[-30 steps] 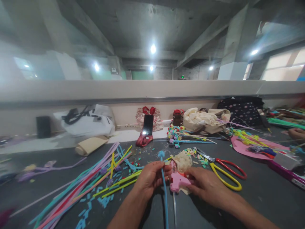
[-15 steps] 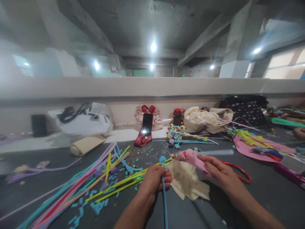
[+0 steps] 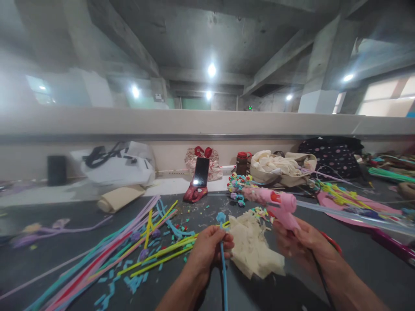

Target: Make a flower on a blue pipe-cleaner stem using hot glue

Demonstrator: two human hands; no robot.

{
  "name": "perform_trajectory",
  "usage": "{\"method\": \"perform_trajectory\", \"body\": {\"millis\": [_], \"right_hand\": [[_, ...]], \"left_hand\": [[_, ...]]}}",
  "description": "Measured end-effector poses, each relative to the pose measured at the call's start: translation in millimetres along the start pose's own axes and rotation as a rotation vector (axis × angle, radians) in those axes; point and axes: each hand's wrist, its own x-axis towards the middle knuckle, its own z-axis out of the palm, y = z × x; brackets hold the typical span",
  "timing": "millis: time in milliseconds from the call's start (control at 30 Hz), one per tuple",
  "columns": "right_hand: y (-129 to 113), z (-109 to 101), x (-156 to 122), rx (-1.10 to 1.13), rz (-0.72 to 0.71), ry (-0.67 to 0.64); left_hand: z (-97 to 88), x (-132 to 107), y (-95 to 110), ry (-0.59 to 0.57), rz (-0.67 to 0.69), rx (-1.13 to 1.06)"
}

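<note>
Pinched upright between the fingers of my left hand (image 3: pixel 212 246) is a blue pipe cleaner (image 3: pixel 223 274), with a small blue knotted tuft (image 3: pixel 221 217) at its top. My right hand (image 3: pixel 306 242) is wrapped round the grip of a pink glue gun (image 3: pixel 282 205), its nozzle aimed left. A long clear glue stick (image 3: pixel 343 212) juts from the gun's back, and a dark cord hangs below. Between the hands lies a crumpled cream cloth or paper (image 3: pixel 254 248). Behind it, a bunch of multicoloured pipe cleaner flowers (image 3: pixel 238 186) is partly covered by the gun.
Long coloured pipe cleaners (image 3: pixel 106 255) and cut blue bits (image 3: pixel 132 283) spread across the left. A phone (image 3: pixel 201 171) leans on a patterned pouch (image 3: pixel 212 166). Along the back stand a bottle (image 3: pixel 241 164), a beige bag (image 3: pixel 300 175) and a white bag (image 3: pixel 129 166). Pink sheet at right (image 3: pixel 330 205).
My right hand has raised the glue gun off the cream cloth and turned it, so its grip now points down. My left hand keeps the blue pipe cleaner in nearly the same place.
</note>
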Motion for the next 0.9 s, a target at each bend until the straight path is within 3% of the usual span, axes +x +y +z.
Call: {"method": "perform_trajectory", "body": {"millis": [167, 333, 433, 533, 733, 900], "right_hand": [[3.1, 23.8, 7.0, 0.051, -0.065, -0.082], [13.7, 43.8, 14.3, -0.011, 0.061, -0.262], [8.0, 53.2, 12.8, 0.047, -0.011, -0.224], [4.6, 58.8, 14.4, -0.070, -0.037, -0.203], [27.7, 50.5, 25.3, -0.572, -0.019, -0.146], [37.6, 31.3, 29.6, -0.645, -0.045, -0.115]], "left_hand": [[-13.8, -16.0, 19.6, 0.026, 0.104, -0.236], [-28.1, -30.6, 34.2, 0.129, 0.126, -0.424], [-37.7, -38.7, 38.3, 0.100, 0.117, -0.410], [-43.8, -44.3, 39.7, 0.081, 0.099, -0.398], [-48.3, -39.4, 27.9, 0.059, 0.022, -0.427], [-46.7, -37.6, 17.6, 0.035, -0.047, -0.406]]}}
